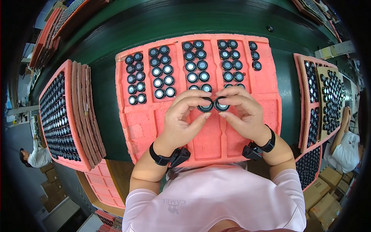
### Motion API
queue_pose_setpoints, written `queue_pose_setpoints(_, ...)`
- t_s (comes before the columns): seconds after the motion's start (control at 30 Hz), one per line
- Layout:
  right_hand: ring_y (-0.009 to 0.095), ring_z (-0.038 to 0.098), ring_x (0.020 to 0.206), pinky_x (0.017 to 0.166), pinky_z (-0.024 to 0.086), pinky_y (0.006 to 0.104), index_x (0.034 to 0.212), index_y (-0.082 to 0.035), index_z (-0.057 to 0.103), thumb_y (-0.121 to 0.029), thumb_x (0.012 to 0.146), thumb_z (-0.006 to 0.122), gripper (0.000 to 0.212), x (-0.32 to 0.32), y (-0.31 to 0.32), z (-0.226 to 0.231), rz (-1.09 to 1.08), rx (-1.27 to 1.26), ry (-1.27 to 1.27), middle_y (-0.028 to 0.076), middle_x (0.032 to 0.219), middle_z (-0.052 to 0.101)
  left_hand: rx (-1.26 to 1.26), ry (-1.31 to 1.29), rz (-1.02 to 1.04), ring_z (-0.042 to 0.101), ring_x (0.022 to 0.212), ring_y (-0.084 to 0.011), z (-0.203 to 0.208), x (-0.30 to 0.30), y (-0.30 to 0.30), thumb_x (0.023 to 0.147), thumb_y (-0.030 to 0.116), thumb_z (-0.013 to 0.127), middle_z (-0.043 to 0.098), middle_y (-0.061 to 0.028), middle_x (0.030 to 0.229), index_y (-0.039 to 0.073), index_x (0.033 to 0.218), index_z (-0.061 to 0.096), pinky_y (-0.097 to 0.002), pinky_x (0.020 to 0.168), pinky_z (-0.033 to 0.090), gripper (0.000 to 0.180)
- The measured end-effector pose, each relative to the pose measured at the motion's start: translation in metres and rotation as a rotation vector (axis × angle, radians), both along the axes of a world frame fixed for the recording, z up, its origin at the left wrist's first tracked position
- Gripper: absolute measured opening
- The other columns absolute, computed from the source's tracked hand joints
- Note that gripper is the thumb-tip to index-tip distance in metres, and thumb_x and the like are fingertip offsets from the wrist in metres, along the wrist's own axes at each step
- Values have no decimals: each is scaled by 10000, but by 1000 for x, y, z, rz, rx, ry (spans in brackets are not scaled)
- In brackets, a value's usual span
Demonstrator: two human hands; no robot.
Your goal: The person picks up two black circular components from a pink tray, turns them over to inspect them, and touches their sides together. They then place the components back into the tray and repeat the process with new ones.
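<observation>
Works over a pink foam tray (pixel 206 147) in the middle of the frame, set on a dark green table (pixel 162 23). Pinches a black round piece (pixel 207 105) between thumb and fingers of the left hand (pixel 179 118), and a second round piece (pixel 221 106) likewise in the right hand (pixel 247 116). Holds both above the tray, slightly right of the frame's centre, side by side and level; cannot tell whether touching at the rims. Faces seated pieces (pixel 167 69) across the tray's upper half: paired down four long compartments, three in single file at the upper right. Hides part of the third and fourth compartments' lower ends behind the fingers.

Has a loose dark piece (pixel 270 28) on the green at the upper right. Has a stack of pink trays (pixel 79 112) at the left of the frame, topped with rows of black pieces; at the right, another pink tray (pixel 302 89), with a tan board (pixel 320 71) over it, crowded with more. Shares the room with one person (pixel 38 156) at the far left and another person (pixel 346 152) at the far right, near cardboard boxes (pixel 326 208) at the lower right.
</observation>
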State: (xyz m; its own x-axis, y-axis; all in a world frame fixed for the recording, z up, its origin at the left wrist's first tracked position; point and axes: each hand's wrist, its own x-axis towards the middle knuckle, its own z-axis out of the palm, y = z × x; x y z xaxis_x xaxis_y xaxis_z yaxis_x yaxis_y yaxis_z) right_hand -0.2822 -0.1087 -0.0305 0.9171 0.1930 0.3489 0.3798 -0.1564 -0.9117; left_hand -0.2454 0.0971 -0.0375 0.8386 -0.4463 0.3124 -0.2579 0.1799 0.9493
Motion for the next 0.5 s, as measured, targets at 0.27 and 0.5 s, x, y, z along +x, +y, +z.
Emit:
queue_pose_setpoints(0.27,236,574,1099,917,491,333,1080,12,647,106,777,689,321,0,1,0,2,8,-6,153,1184,571,-5,-1,2,598,1099,-203,2,0,-1,790,-130,660,569,-142,1203,-12,1048,615,-289,895,528,287)
queue_pose_setpoints(0.5,234,589,1060,906,497,333,1088,11,645,110,781,687,324,3,-5,2,1,-74,-90,148,1164,571,61,-70,12,598,1092,-197,1,2,2,792,-109,673,571,-137,1205,-8,1053,616,-293,899,522,286)
